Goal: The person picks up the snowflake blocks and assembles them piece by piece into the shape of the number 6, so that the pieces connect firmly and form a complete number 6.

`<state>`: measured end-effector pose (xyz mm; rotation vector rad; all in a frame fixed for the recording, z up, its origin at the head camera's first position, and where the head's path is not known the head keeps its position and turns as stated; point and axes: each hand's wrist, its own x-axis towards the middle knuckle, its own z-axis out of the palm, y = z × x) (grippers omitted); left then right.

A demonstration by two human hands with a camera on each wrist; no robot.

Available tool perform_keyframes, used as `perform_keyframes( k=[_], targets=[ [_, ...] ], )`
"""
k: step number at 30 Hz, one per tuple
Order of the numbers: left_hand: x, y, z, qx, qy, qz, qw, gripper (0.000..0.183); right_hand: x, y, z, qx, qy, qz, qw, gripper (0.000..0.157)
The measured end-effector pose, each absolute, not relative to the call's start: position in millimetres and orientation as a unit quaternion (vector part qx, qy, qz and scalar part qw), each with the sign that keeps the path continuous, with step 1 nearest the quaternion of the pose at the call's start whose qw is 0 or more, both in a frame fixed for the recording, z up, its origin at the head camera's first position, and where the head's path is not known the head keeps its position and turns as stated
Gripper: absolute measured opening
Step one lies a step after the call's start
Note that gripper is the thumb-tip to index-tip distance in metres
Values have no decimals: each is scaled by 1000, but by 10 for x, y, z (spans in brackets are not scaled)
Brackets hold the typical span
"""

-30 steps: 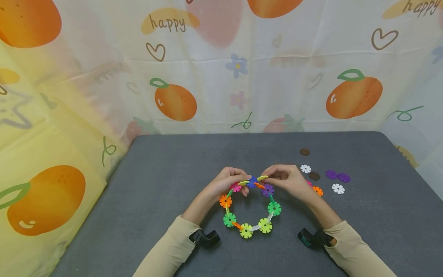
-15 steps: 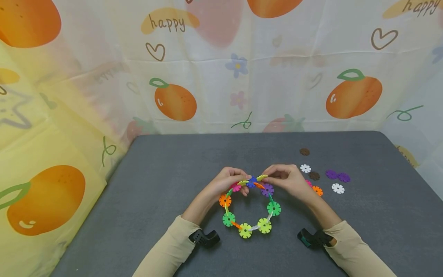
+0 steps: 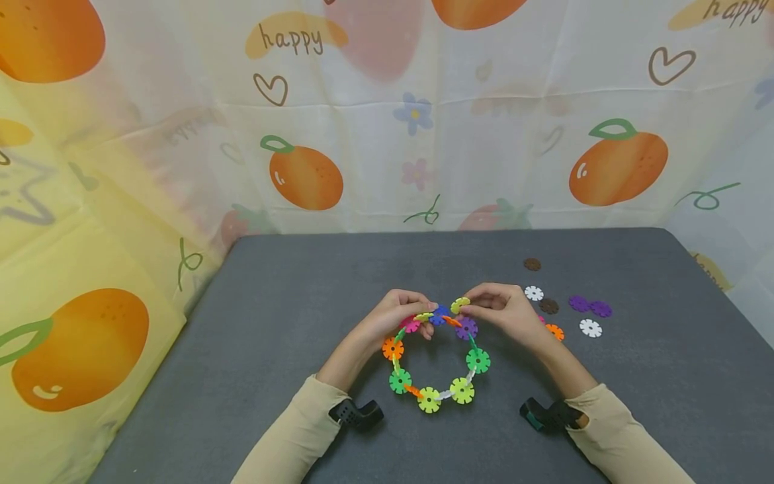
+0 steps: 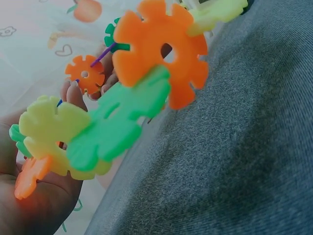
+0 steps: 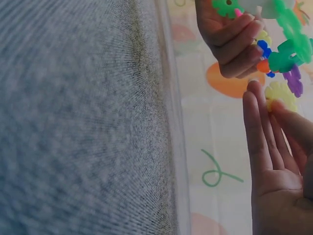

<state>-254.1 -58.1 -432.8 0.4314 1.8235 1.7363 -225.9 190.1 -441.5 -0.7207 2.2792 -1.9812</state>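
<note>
A ring of notched plastic snowflake discs (image 3: 478,361) in several colours hangs between my hands over the table. My left hand (image 3: 396,316) pinches the ring at its top, by the blue disc (image 3: 439,315). My right hand (image 3: 502,309) holds a single yellow disc (image 3: 460,304) between thumb and fingers, just right of the blue one, with a small gap between them. In the right wrist view, that yellow disc (image 5: 281,95) sits at the fingertips near a purple disc (image 5: 294,81). Orange and green discs fill the left wrist view and partly hide the left hand.
Loose discs lie at the table's right: brown (image 3: 532,265), white (image 3: 534,293), another white (image 3: 590,328), an orange (image 3: 554,332) and two purple (image 3: 590,307). The right forearm partly covers a pink one. A fruit-print curtain (image 3: 363,121) stands behind the grey table (image 3: 290,282).
The yellow disc in my right hand has lifted slightly and turned more face-on, drawing away from the blue disc. My left hand keeps its pinch, and the ring has shifted very slightly upward.
</note>
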Motion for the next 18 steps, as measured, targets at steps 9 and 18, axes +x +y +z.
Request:
perform_keyframes(
  k=[9, 18],
  targets=[
    [-2546, -575, -4328, 164, 679, 654, 292, 27, -2242, 1890, -4397, -237, 733, -637, 22, 17],
    [-2544, -583, -4320, 162, 677, 650, 303, 30, -2245, 1880, -4407, -270, 711, -649, 28, 8]
  ],
)
